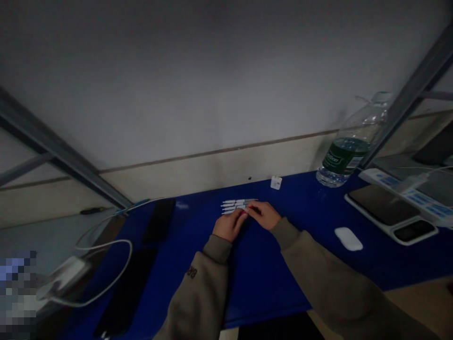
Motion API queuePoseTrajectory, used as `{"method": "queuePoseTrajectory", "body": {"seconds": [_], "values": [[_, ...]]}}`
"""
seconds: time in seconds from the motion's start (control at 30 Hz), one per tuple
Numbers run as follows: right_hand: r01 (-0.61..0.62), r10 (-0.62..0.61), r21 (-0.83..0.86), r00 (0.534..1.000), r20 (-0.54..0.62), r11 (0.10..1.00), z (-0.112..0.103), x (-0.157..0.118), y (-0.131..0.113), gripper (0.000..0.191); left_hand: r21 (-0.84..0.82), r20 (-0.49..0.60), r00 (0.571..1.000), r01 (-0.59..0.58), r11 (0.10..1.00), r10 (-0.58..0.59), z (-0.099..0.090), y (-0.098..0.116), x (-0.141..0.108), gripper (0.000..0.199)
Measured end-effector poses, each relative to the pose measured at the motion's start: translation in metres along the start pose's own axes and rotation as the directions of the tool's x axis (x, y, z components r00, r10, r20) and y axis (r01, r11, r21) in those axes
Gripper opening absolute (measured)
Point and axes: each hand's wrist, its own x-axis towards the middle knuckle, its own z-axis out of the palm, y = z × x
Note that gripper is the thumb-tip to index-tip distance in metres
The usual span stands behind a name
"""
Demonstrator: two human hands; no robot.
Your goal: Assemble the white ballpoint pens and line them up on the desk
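Observation:
Several white pens (233, 203) lie side by side on the blue tabletop (262, 274), their tips pointing left. Just in front of them, my left hand (227, 226) and my right hand (265, 215) meet, fingertips almost touching. Both hands have their fingers pinched around a small red-pink object (244, 212). Only bits of its colour show between the fingers, so its kind stays hidden. My fingers also cover part of the pens' right ends.
A white charger plug (276, 182) sits near the wall. To the right are a large water bottle (348, 146), a white oval case (348, 238), a digital scale (389, 212) and a power strip (406, 191). Dark flat objects (129, 288) and a white cable (129, 264) lie left.

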Motion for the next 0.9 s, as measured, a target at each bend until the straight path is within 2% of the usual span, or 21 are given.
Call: {"method": "queuePoseTrajectory", "body": {"seconds": [0.2,0.33,0.43,0.53,0.67,0.77,0.9], "values": [[-0.035,0.035,0.05,0.999,-0.011,0.998,0.002,-0.002,-0.004,0.03,-0.067,-0.001,0.999,-0.05,0.996,0.05,-0.006,0.004,-0.003,0.04],[-0.033,0.035,0.04,0.999,-0.03,0.999,0.005,-0.001,-0.003,0.032,-0.025,-0.022,1.0,-0.002,1.0,0.002,-0.006,0.008,-0.004,0.038],[-0.016,0.012,-0.053,0.997,-0.075,0.998,0.004,0.0,0.001,0.028,0.012,-0.088,0.994,0.069,0.998,-0.068,-0.007,0.001,-0.001,0.037],[-0.022,-0.016,-0.24,0.988,-0.153,0.97,0.001,0.0,0.008,0.023,0.03,-0.185,0.961,0.213,0.977,-0.204,-0.011,-0.018,0.003,0.036],[-0.06,0.005,-0.384,0.99,-0.143,0.921,0.001,-0.002,0.023,0.016,0.09,-0.225,0.87,0.467,0.88,-0.439,-0.019,-0.047,0.005,0.035],[-0.072,0.029,-0.422,0.994,-0.109,0.904,0.003,-0.004,0.031,0.014,0.163,-0.294,0.833,0.527,0.834,-0.469,-0.021,-0.063,0.002,0.03],[-0.069,0.038,-0.447,0.996,-0.078,0.892,0.004,-0.005,0.034,0.014,0.301,-0.36,0.821,0.551,0.778,-0.443,-0.02,-0.068,-0.001,0.028]]}}
